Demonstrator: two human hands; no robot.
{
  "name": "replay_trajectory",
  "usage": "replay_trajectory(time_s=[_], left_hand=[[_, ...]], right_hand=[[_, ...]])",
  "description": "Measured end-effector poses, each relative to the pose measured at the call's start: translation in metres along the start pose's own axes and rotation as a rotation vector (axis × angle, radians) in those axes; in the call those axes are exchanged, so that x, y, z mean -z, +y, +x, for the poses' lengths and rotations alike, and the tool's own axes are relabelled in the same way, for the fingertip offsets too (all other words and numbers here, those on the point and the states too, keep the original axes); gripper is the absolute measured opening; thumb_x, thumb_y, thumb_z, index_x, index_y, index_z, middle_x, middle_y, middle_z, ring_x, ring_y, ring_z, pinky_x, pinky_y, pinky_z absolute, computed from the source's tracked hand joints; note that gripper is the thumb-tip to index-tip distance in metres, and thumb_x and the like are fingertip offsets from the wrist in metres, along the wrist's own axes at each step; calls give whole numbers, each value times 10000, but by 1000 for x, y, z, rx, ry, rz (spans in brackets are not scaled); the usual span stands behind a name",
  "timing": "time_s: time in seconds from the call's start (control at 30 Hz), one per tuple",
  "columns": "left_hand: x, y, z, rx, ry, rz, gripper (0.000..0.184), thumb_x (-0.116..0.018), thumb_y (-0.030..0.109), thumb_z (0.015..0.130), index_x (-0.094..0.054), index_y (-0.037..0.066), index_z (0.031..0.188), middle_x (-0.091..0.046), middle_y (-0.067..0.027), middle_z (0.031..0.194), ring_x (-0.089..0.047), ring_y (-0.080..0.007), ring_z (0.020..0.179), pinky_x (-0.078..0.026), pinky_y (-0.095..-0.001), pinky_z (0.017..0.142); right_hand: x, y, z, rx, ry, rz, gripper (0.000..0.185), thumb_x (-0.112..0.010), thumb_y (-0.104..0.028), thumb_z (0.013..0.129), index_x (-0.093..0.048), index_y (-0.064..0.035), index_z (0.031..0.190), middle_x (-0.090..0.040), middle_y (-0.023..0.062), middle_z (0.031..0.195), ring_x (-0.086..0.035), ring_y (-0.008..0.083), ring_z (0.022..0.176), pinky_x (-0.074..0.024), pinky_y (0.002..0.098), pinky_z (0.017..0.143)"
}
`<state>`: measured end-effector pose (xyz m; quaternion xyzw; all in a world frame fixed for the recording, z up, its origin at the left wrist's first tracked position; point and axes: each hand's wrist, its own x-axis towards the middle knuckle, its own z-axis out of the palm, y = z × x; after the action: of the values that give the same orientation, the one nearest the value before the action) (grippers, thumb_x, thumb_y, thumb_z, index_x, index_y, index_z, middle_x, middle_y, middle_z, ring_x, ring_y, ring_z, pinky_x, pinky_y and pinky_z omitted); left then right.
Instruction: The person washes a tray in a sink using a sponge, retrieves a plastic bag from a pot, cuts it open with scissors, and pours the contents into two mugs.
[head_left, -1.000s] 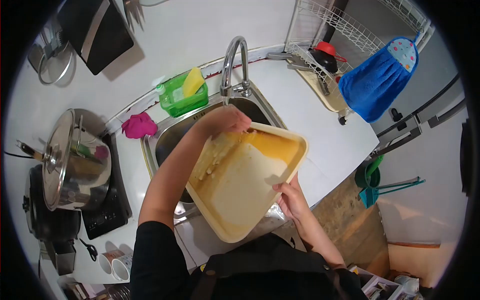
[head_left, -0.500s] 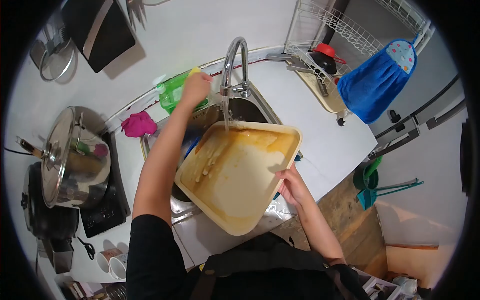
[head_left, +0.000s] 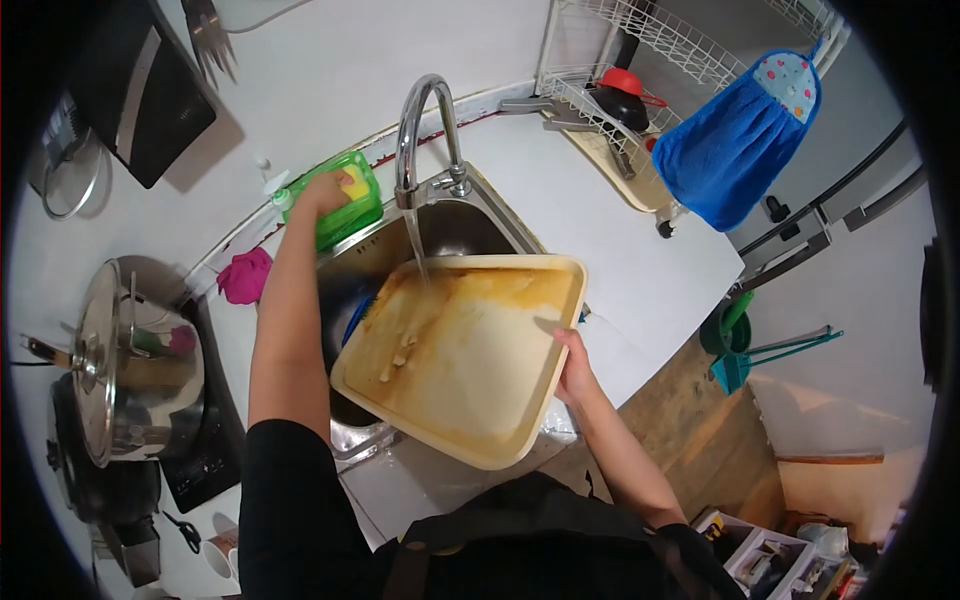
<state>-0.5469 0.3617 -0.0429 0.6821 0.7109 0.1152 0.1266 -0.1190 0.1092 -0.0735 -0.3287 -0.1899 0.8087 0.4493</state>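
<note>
My right hand (head_left: 574,368) grips the right rim of a cream rectangular tray (head_left: 480,370), thumb on the inside edge. The tray tilts over the sink (head_left: 463,222), with orange-brown stains along its far and left sides. Running water from the faucet (head_left: 408,150) lands near its far edge. At the back left, my left hand (head_left: 325,190) is closed on a yellow sponge (head_left: 355,182), down in a green plastic container (head_left: 350,225). Some of the left fingers are hidden. A blue item (head_left: 357,320) shows partly behind the tray in the sink.
A magenta cloth (head_left: 245,276) lies left of the sink. Farther left, a large lidded steel pot (head_left: 150,370) sits on a black cooktop (head_left: 205,465). A wire rack (head_left: 680,50) and a hanging blue towel (head_left: 725,150) are at the right.
My left hand has lowered the yellow sponge into the green container. The tray, still in my right hand, has shifted slightly, and the view has turned a little to the right.
</note>
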Motion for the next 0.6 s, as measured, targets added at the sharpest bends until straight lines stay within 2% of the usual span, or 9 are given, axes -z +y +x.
replay_trajectory(time_s=[0.13, 0.23, 0.27, 0.3, 0.33, 0.37, 0.4, 0.47, 0.6], left_hand=[[23, 34, -20, 124, 370, -278, 357, -674, 256, 682, -672, 107, 1006, -684, -115, 802, -657, -264, 727, -519, -367, 710], [39, 107, -82, 62, 373, -494, 315, -679, 271, 714, -659, 76, 961, -653, -113, 716, -631, -245, 642, -500, -374, 616], [26, 139, -112, 16, 294, -745, 287, -678, 280, 741, -642, 55, 917, -614, -100, 666, -603, -187, 620, -468, -347, 561], [-20, 130, -112, -209, 349, -228, 241, -684, 252, 748, -632, 67, 894, -598, -67, 661, -590, -140, 635, -456, -313, 556], [-41, 163, -138, -47, 143, -595, 207, -696, 221, 750, -628, 80, 885, -615, -72, 703, -596, -157, 650, -468, -322, 577], [-57, 188, -162, -156, 129, -665, 216, -705, 208, 746, -632, 98, 917, -620, -68, 714, -601, -165, 645, -475, -339, 595], [-63, 218, -181, -43, 18, -703, 251, -704, 210, 747, -624, 100, 958, -622, -65, 769, -609, -195, 685, -478, -346, 630], [-90, 252, -208, -454, 291, -712, 297, -666, 185, 780, -609, 88, 1056, -604, -96, 866, -604, -258, 774, -480, -360, 688], [-109, 265, -208, -612, 136, -632, 356, -524, 87, 857, -561, 38, 1207, -489, -183, 1128, -501, -340, 1053, -395, -380, 938]], right_hand=[[7, 1, 6, 68, -103, 34, 549, -485, -346, 912, -396, 22, 1309, -549, 150, 1230, -560, 230, 1112, -466, 338, 943], [9, 3, 5, 84, -57, 8, 566, -479, -375, 916, -391, 17, 1315, -538, 154, 1245, -561, 230, 1113, -468, 341, 940], [7, 2, 6, 83, -54, 19, 571, -476, -385, 917, -391, 15, 1316, -536, 155, 1247, -561, 230, 1112, -470, 341, 937], [5, 2, 7, 80, -54, 27, 576, -474, -394, 918, -391, 13, 1316, -535, 156, 1249, -562, 229, 1110, -471, 341, 935], [5, 2, 9, 85, -55, 30, 576, -472, -400, 917, -393, 9, 1315, -534, 156, 1247, -563, 229, 1109, -472, 342, 934], [6, 3, 10, 88, -56, 32, 576, -471, -406, 917, -396, 5, 1314, -534, 157, 1246, -563, 229, 1107, -472, 342, 933], [7, 4, 10, 89, -55, 32, 576, -469, -411, 916, -398, 1, 1313, -534, 158, 1244, -563, 229, 1106, -472, 343, 932], [6, 4, 7, 101, -33, 33, 578, -468, -431, 914, -410, -6, 1302, -539, 154, 1233, -567, 229, 1098, -473, 344, 928], [16, 7, 11, 74, -70, 54, 525, -472, -356, 890, -426, -8, 1280, -557, 148, 1199, -574, 236, 1080, -479, 347, 917]])
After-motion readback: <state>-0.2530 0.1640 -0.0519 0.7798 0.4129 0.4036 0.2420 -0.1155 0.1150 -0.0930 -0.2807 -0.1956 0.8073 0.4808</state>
